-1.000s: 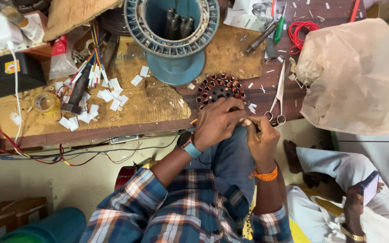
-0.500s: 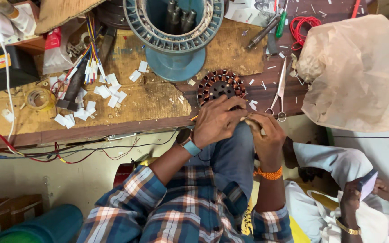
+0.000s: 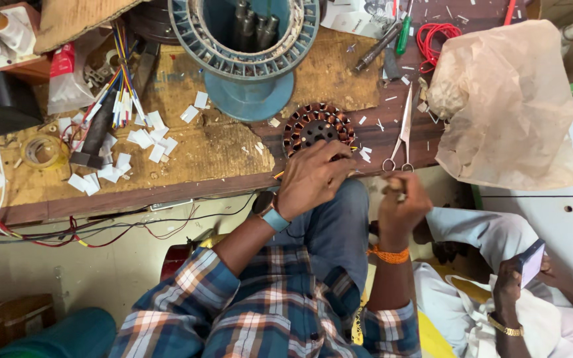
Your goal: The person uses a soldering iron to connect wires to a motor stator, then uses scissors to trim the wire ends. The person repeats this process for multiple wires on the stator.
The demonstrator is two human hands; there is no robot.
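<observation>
One head-worn camera looks steeply down, close over the workbench [image 3: 167,166].

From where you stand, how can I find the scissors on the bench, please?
Start at the big crumpled brown paper bag on the right of the wooden bench. Just left of its lower edge lie the scissors, blades pointing away from the person, loops near the bench edge. They are the only all-metal tool with two finger loops; the screwdriver further back has a green handle.
</observation>
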